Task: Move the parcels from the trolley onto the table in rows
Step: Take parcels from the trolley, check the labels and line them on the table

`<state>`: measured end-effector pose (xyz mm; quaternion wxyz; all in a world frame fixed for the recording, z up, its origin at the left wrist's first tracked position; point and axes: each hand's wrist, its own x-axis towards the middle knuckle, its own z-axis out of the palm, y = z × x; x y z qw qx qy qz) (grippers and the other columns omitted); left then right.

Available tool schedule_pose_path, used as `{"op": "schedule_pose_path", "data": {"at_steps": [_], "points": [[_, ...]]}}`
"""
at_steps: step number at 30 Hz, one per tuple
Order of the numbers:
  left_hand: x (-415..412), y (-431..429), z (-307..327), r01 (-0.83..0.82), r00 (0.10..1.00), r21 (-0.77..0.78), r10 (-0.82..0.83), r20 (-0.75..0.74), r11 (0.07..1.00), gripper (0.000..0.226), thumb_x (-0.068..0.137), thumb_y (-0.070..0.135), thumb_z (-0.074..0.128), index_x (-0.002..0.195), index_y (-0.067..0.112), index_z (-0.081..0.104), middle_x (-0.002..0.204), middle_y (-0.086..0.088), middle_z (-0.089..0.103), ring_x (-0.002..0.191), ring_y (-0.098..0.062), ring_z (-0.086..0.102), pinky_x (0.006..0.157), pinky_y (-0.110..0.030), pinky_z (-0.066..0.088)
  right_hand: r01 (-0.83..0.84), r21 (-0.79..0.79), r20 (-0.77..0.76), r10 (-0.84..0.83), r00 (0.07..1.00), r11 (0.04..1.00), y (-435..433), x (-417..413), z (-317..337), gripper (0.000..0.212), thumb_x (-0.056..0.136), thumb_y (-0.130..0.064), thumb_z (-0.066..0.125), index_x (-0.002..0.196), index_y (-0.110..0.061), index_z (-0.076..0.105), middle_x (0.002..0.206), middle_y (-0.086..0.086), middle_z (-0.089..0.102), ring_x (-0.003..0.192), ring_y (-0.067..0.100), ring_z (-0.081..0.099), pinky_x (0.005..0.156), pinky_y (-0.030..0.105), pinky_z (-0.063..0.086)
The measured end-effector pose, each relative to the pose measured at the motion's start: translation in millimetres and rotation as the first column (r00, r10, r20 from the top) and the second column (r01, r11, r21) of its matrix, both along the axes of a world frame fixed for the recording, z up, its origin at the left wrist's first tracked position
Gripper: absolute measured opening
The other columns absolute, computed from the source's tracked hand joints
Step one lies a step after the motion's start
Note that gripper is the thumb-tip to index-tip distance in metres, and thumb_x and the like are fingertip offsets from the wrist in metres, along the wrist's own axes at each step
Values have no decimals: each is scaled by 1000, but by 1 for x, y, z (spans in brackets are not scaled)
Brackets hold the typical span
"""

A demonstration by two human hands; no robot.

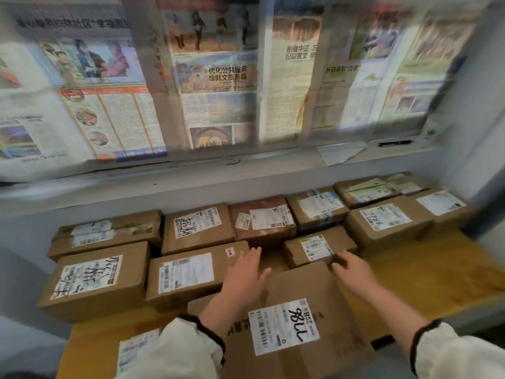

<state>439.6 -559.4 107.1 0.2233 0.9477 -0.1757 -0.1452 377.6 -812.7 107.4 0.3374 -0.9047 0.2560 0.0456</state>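
Note:
A large brown cardboard parcel (296, 289) with a white label marked in black pen lies at the front of the wooden table (415, 269). My left hand (243, 274) lies over its far left corner, fingers spread and thumb on the top. My right hand (355, 272) grips its far right corner, fingertips against a small parcel (318, 247) behind. Several other labelled parcels stand in two rows along the wall, among them a long one (188, 272) just left of my left hand. The trolley is out of view.
Another labelled parcel (136, 348) sits at the front left, partly behind my left sleeve. Bare table top shows to the right of the large parcel. Behind the rows rise a grey wall and a sill with a black pen (395, 143); newspapers (213, 77) cover the window.

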Motion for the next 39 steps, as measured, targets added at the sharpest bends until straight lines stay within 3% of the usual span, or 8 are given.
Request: {"op": "schedule_pose_path", "data": {"at_steps": [5,9,11,14,18,27,35,39], "points": [[14,-73,-10,13,996,154,0,-84,988,61,96,50,33,149,27,14,158,1,14,145,-24,7,115,-54,14,-135,-40,-65,133,989,990,-58,24,1,52,93,-26,52,141,-15,36,151,5,32,136,21,33,107,36,33],[18,-107,-16,-69,987,187,94,-128,980,63,95,54,30,149,26,15,157,1,18,145,-26,8,114,-58,11,-185,77,-108,192,975,980,-83,46,-8,54,94,-25,51,143,-11,33,150,8,32,135,24,34,107,36,34],[13,-119,-20,-67,985,202,98,-145,977,60,95,56,26,148,29,18,156,1,21,145,-27,9,112,-60,9,-190,129,-155,209,966,973,-88,53,-15,47,94,-24,50,137,-8,42,141,12,44,125,25,46,103,36,40],[9,-135,-22,-63,978,263,112,-174,963,56,94,58,19,145,35,27,153,1,29,144,-29,11,109,-63,7,-176,157,-175,203,963,972,-88,59,-25,22,93,-22,51,108,-7,56,118,15,58,97,23,56,87,35,50],[4,-149,-27,-108,958,318,184,-220,942,59,92,63,10,137,39,41,146,0,42,143,-31,15,108,-66,3,-165,109,-224,186,957,980,-82,65,-32,41,94,-25,48,124,3,50,138,21,43,124,33,44,96,39,45],[8,-152,-26,-245,925,477,351,-147,844,79,88,67,-1,126,29,57,133,-6,55,141,-31,21,106,-67,-2,-327,140,-301,355,885,935,-69,69,-27,47,92,-38,47,127,-8,52,137,17,47,120,30,50,81,30,45],[17,-139,-16,-283,874,599,459,-161,749,86,89,66,-3,121,18,61,136,-10,52,141,-31,22,107,-66,1,-327,275,-231,392,891,904,-44,73,-22,44,92,-46,42,109,-10,60,98,3,59,79,13,54,57,24,38],[16,-132,-13,-271,876,576,445,-184,772,83,89,65,-3,127,19,56,144,-8,44,143,-29,17,108,-65,3,-177,240,-113,209,972,954,-64,73,-25,35,94,-40,43,77,-13,57,80,2,58,65,9,52,49,21,34]]}}
